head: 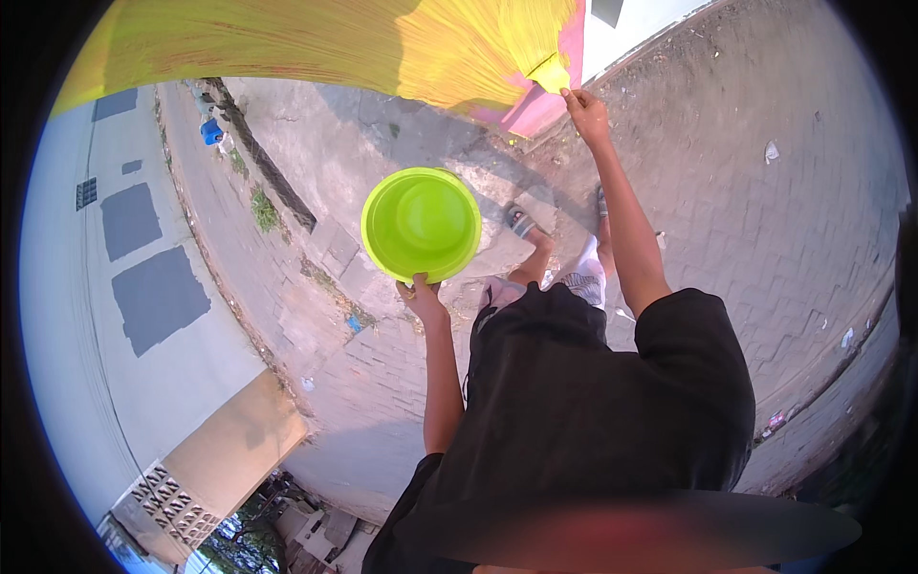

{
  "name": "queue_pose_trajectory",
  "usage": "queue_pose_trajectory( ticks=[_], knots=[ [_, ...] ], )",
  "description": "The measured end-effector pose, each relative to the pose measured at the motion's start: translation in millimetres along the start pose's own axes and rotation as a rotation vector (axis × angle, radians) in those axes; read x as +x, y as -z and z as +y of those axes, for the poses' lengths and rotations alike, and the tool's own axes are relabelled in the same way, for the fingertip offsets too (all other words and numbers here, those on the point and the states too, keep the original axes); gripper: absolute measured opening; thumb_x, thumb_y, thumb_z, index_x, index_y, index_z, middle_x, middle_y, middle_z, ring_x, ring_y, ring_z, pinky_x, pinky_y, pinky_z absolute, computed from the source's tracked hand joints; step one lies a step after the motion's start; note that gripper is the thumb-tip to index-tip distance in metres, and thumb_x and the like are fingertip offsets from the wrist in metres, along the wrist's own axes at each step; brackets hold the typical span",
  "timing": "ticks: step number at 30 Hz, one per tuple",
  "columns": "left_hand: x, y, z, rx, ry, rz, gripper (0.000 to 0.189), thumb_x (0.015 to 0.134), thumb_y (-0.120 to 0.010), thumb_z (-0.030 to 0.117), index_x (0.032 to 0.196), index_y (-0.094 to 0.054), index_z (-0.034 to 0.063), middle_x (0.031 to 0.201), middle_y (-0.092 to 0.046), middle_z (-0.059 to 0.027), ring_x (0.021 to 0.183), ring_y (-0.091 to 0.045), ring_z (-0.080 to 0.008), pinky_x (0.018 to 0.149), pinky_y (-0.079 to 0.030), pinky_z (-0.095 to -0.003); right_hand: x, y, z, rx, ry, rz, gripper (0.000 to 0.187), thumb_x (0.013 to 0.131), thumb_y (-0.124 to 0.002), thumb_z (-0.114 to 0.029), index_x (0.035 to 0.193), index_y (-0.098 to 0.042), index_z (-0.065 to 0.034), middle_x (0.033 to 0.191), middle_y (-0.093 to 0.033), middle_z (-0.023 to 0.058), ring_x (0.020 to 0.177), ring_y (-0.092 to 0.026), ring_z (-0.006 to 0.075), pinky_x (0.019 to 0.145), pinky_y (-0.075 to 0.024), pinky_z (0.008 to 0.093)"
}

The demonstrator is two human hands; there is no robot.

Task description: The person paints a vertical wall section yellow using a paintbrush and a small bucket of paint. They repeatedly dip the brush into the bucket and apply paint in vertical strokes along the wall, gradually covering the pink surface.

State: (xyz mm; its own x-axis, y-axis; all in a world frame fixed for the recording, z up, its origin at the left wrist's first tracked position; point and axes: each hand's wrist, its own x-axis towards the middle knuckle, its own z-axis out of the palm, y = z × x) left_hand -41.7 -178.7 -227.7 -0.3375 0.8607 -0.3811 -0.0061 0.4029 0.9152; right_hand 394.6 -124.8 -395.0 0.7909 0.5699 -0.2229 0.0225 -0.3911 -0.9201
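My left hand (423, 298) grips the rim of a lime-green plastic basin (423, 222), thumb over the edge, and holds it out in front of me. Inside, the basin shows only its own green surface. Up at the wall, my right hand (587, 115) is shut on a yellow paint brush (551, 74); its handle is mostly hidden by the fingers. The brush head lies against the wall (323, 43), which bears streaky yellow paint over pink. A bare pink strip (541, 111) shows at the wall's lower corner beside the brush.
Paving blocks (724, 237) cover the ground under my sandalled feet (527, 222). A low kerb (265, 151) and a tuft of weeds (264, 209) lie to the left, with a blue container (211, 132) beyond. A pale building wall (215, 308) with grey patches runs along the far left.
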Motion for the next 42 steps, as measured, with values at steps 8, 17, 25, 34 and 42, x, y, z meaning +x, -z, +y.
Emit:
queue_pose_trajectory(
  ticks=[8, 17, 25, 34, 42],
  knots=[
    [6, 7, -1, -0.059, 0.008, 0.049, 0.056, 0.09, -0.06, 0.009, 0.14, -0.035, 0.0029, 0.13, -0.051, -0.0185, 0.113, -0.062, -0.0338, 0.091, -0.059, -0.0464, 2, -14, 20, -0.481, -0.122, -0.056, 0.044, 0.091, -0.063, -0.042, 0.097, -0.074, -0.0004, 0.096, -0.071, 0.0267, 0.094, -0.07, 0.0427, 0.082, -0.0543, 0.0507],
    [-15, -9, -3, -0.196, 0.002, 0.113, 0.058, 0.089, -0.057, 0.007, 0.142, -0.034, 0.0002, 0.132, -0.049, -0.0205, 0.111, -0.063, -0.0341, 0.092, -0.061, -0.046, -22, 26, -154, -0.33, 0.129, -0.243, 0.041, 0.093, -0.062, -0.032, 0.087, -0.07, 0.0081, 0.071, -0.066, 0.0229, 0.068, -0.067, 0.0327, 0.066, -0.051, 0.0435],
    [-7, -18, -8, -0.286, 0.008, 0.106, 0.06, 0.085, -0.059, 0.002, 0.139, -0.033, -0.0012, 0.129, -0.05, -0.0213, 0.109, -0.064, -0.0349, 0.089, -0.063, -0.0481, -72, 127, -319, -0.179, 0.254, -0.446, 0.045, 0.096, -0.06, -0.038, 0.1, -0.072, 0.0061, 0.07, -0.066, 0.0102, 0.064, -0.061, 0.0168, 0.063, -0.0489, 0.0354],
    [26, -4, -7, -0.258, -0.028, 0.045, 0.049, 0.089, -0.061, 0.009, 0.132, -0.039, -0.0023, 0.128, -0.05, -0.0206, 0.111, -0.062, -0.0363, 0.092, -0.061, -0.0501, -126, 168, -401, 0.059, 0.454, -0.161, 0.037, 0.098, -0.061, -0.03, 0.106, -0.066, 0.0061, 0.081, -0.07, 0.0146, 0.076, -0.064, 0.0182, 0.068, -0.05, 0.0351],
    [65, 31, 9, -0.186, -0.042, 0.012, 0.044, 0.09, -0.059, 0.007, 0.13, -0.041, 0.0006, 0.125, -0.051, -0.0182, 0.108, -0.064, -0.0315, 0.086, -0.063, -0.0462, -87, 39, -246, 0.394, 0.199, -0.192, 0.04, 0.1, -0.065, -0.042, 0.094, -0.066, -0.0031, 0.07, -0.05, -0.0064, 0.057, -0.035, 0.0028, 0.051, -0.0289, 0.0221]
  ],
)
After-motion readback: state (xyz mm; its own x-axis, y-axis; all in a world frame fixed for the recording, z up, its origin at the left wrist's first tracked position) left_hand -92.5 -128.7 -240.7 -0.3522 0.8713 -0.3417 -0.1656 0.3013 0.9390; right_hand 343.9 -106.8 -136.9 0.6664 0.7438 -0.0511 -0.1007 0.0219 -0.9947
